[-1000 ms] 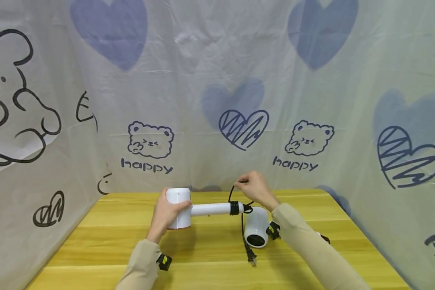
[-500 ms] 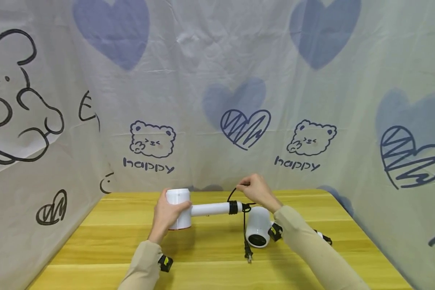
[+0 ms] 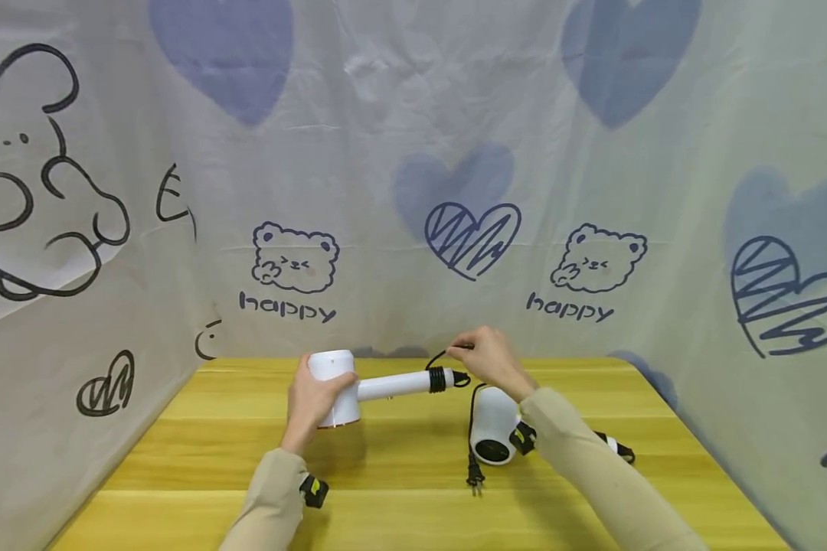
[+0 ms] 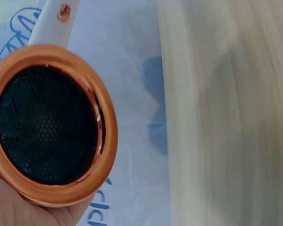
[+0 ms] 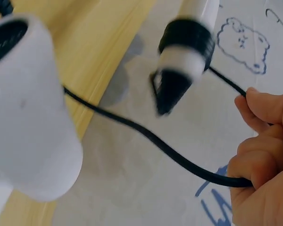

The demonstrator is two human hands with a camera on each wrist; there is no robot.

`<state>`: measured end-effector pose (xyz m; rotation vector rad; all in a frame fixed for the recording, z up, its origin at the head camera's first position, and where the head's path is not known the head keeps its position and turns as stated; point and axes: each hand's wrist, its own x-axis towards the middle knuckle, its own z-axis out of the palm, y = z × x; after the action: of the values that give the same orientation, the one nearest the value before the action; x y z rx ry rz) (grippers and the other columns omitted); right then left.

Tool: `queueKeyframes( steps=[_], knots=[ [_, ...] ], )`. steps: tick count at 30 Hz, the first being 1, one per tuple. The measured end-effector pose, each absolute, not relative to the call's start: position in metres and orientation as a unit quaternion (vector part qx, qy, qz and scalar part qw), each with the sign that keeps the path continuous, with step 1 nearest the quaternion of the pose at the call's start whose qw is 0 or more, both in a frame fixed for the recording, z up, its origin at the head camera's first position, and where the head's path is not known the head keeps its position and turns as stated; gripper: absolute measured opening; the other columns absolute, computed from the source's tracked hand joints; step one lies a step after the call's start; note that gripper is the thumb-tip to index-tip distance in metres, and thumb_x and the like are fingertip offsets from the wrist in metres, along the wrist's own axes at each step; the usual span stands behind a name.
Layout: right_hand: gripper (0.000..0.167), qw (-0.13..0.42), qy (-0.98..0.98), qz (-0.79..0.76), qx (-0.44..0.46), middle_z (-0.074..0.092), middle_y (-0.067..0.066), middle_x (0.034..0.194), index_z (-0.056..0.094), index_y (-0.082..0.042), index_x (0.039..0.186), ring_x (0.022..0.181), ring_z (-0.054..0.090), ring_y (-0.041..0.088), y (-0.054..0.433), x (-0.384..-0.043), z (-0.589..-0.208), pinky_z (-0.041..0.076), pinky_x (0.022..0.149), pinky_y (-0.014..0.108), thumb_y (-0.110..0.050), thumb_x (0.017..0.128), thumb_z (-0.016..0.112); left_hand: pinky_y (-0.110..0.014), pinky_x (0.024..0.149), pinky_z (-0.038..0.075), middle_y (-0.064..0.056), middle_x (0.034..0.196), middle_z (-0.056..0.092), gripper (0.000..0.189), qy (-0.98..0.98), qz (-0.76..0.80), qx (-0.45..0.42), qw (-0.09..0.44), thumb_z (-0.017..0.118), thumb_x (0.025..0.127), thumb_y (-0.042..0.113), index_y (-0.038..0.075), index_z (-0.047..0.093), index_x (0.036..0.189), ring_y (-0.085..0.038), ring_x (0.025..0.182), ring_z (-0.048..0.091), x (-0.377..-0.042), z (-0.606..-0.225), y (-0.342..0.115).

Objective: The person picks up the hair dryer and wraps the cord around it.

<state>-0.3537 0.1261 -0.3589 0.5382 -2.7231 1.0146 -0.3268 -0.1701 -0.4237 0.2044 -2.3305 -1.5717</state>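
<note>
My left hand (image 3: 310, 399) grips a white hair dryer (image 3: 396, 385) around its barrel, above the table. In the left wrist view a copper-coloured ring surrounds the dryer's dark mesh opening (image 4: 47, 127). The handle points right and slightly up, with several turns of black power cord (image 3: 437, 379) wound near its end. My right hand (image 3: 491, 360) pinches the cord between thumb and finger, just beyond the handle end. In the right wrist view a second stretch of cord (image 5: 165, 147) runs through its curled fingers. The two-pin plug (image 3: 476, 480) hangs low in front of the table.
A second white hair dryer (image 3: 494, 417) stands or lies on the yellow wooden table (image 3: 200, 459), under my right forearm. Its handle is partly hidden by the sleeve, and its dark end (image 3: 623, 451) shows beyond. A printed curtain (image 3: 413, 115) encloses the table's back and sides.
The held dryer's handle end has risen and shifted a little left, so the handle tilts upward. The right hand keeps its pinch on the cord. The hanging plug has swung slightly.
</note>
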Motion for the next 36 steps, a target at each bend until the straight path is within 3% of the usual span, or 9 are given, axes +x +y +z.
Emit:
queueKeyframes(
  steps=[7,12,14,17,24,30,36],
  knots=[
    [0.021,0.123,-0.906,0.360,0.188,0.071,0.003,0.074,0.078,-0.011,0.100,0.044,0.035,0.011,0.113,-0.349,-0.358,0.029,0.043,0.023,-0.022,0.095,0.061,-0.036,0.067,0.058,-0.015,0.108,0.063,0.086,-0.819,-0.521,0.093,0.221,0.082,0.069,0.036,0.016,0.039,0.141,-0.031,0.091,0.063,-0.323,-0.409,-0.161],
    [0.025,0.097,-0.900,0.367,0.216,0.047,-0.003,0.051,0.075,-0.010,0.111,0.040,0.028,0.010,0.106,-0.340,-0.364,0.024,0.040,0.022,-0.022,0.098,0.057,-0.035,0.067,0.054,-0.012,0.106,0.064,0.088,-0.806,-0.513,0.137,0.260,0.083,0.067,0.038,0.016,0.040,0.141,-0.030,0.088,0.062,-0.318,-0.405,-0.160],
    [0.028,0.083,-0.895,0.376,0.224,0.038,-0.003,0.048,0.073,-0.010,0.117,0.040,0.025,0.010,0.104,-0.336,-0.366,0.023,0.040,0.022,-0.022,0.099,0.055,-0.035,0.068,0.053,-0.012,0.107,0.063,0.087,-0.796,-0.522,0.143,0.272,0.083,0.068,0.039,0.016,0.041,0.140,-0.029,0.089,0.062,-0.318,-0.405,-0.161],
    [0.032,0.058,-0.886,0.396,0.232,0.034,-0.004,0.050,0.066,-0.012,0.128,0.041,0.022,0.010,0.104,-0.333,-0.370,0.022,0.040,0.023,-0.021,0.102,0.050,-0.035,0.070,0.052,-0.012,0.110,0.062,0.085,-0.775,-0.547,0.151,0.277,0.083,0.069,0.040,0.015,0.041,0.138,-0.029,0.092,0.061,-0.320,-0.404,-0.162],
    [0.039,-0.040,-0.841,0.486,0.235,0.043,0.001,0.067,0.052,-0.016,0.143,0.052,0.028,0.013,0.111,-0.335,-0.388,0.028,0.048,0.023,-0.017,0.105,0.039,-0.031,0.067,0.054,-0.014,0.118,0.055,0.085,-0.716,-0.626,0.185,0.248,0.083,0.070,0.035,0.014,0.039,0.140,-0.028,0.096,0.058,-0.321,-0.405,-0.163],
    [0.034,-0.112,-0.768,0.594,0.211,0.043,0.000,0.075,0.059,-0.005,0.131,0.065,0.032,0.014,0.118,-0.348,-0.401,0.027,0.059,0.025,-0.020,0.106,0.041,-0.033,0.070,0.058,-0.017,0.133,0.045,0.093,-0.647,-0.721,0.165,0.186,0.081,0.076,0.030,0.012,0.027,0.150,-0.029,0.102,0.058,-0.321,-0.405,-0.159],
    [0.034,-0.144,-0.731,0.635,0.203,0.042,-0.002,0.076,0.060,-0.002,0.125,0.069,0.031,0.014,0.124,-0.362,-0.405,0.027,0.063,0.025,-0.022,0.106,0.041,-0.032,0.077,0.056,-0.015,0.134,0.044,0.086,-0.620,-0.755,0.148,0.157,0.079,0.078,0.029,0.010,0.030,0.148,-0.027,0.104,0.057,-0.324,-0.397,-0.153]
  ],
)
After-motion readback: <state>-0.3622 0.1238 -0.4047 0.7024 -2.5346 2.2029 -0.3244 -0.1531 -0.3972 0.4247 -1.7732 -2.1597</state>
